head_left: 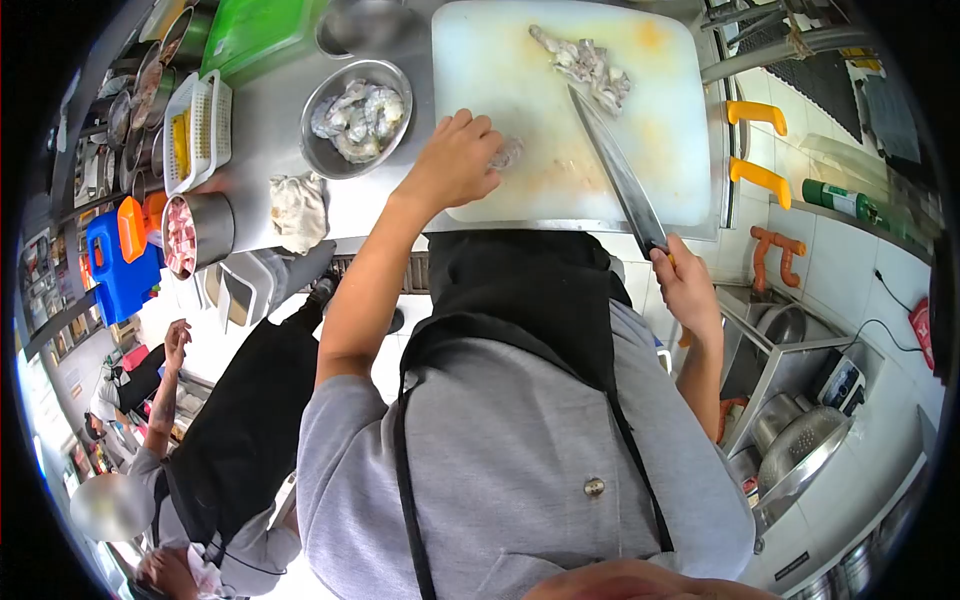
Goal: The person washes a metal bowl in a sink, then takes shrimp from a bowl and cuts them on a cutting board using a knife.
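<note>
My right hand [688, 285] grips the handle of a long knife [625, 178]. Its blade lies slantwise over the right part of the white cutting board [480, 50], with the tip near a heap of greyish shrimp pieces [592, 75]. On the board's left side, my left hand [455, 165] has its fingers curled, the fingertips against a raw shrimp [509, 152]. The fingers partly hide that shrimp. To the left of the board, a metal bowl [312, 140] holds several raw, greyish shrimp [358, 120].
A crumpled cloth [297, 212] and a pot of pink meat pieces [181, 235] lie near the counter's front edge. White baskets [208, 130] and a green tray [255, 35] stand behind. Yellow handles [757, 115] stick out right of the board. Another person in a black apron [250, 420] stands at left.
</note>
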A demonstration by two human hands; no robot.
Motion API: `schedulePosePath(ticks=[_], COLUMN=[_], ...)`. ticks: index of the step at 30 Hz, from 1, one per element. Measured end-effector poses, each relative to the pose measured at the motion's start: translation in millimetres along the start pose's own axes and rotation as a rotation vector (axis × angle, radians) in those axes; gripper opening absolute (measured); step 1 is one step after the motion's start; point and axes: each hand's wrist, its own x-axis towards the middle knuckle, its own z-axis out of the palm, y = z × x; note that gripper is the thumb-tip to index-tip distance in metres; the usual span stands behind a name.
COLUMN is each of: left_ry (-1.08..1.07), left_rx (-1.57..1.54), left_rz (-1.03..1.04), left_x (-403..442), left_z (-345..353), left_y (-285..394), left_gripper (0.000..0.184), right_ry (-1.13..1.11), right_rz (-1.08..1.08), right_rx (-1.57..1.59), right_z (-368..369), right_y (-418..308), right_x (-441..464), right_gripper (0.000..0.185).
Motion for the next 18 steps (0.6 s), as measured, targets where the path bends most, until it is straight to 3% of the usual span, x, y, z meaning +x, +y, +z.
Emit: schedulePosePath(ticks=[4, 6, 13, 18], left_ry=[-0.05, 0.109, 0.316, 0.294], left_rx=[-0.106, -0.089, -0.178, -0.258], left_rz=[-0.014, -0.037, -0.151, -0.117], left_x=[18, 24, 11, 10], left_z=[3, 15, 11, 23], left_y=[8, 19, 41, 35], left_gripper=[0.032, 0.029, 0.022, 0.017], right_ry=[0.048, 0.06, 0.064, 0.011], right_rz=[-0.104, -0.118, -0.265, -0.252], right_rx=[-0.058, -0.12, -0.48, -0.64], right_z=[3, 3, 4, 0], right_y=[-7, -15, -28, -42], right_x=[-5, -10, -29, -36], right_gripper=[0.02, 0.019, 0.014, 0.012])
